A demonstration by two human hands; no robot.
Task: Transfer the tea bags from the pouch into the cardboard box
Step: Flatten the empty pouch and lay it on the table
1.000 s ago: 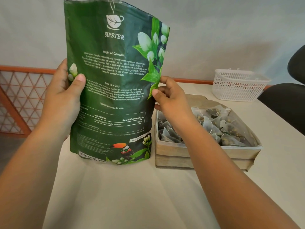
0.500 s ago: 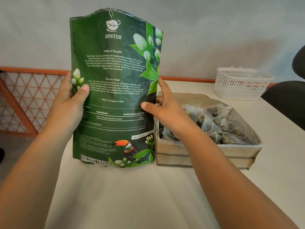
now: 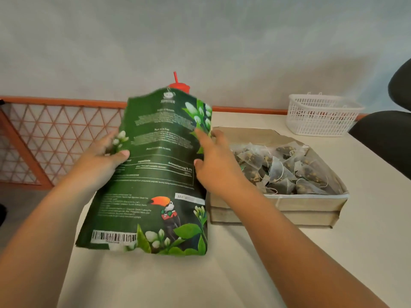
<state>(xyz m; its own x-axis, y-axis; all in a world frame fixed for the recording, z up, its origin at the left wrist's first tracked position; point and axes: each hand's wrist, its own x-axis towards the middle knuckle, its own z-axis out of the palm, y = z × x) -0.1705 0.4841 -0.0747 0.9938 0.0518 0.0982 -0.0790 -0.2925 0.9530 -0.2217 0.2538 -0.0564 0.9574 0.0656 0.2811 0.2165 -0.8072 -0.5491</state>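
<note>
The green pouch [image 3: 155, 174] stands tilted with its bottom edge on the counter [image 3: 222, 274], at nine o'clock of the cardboard box [image 3: 289, 204]. The left hand [image 3: 102, 158] grasps its nine-o'clock edge, thumb on the printed face. The right hand [image 3: 215, 165] lies released, fingers straight against its three-o'clock edge. Tea bags [image 3: 278, 172] fill the box.

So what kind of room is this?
Probably a plain workroom or office, though I can't be sure: a pale table against a bare wall, a dark chair beside it, and a white plastic basket.
</note>
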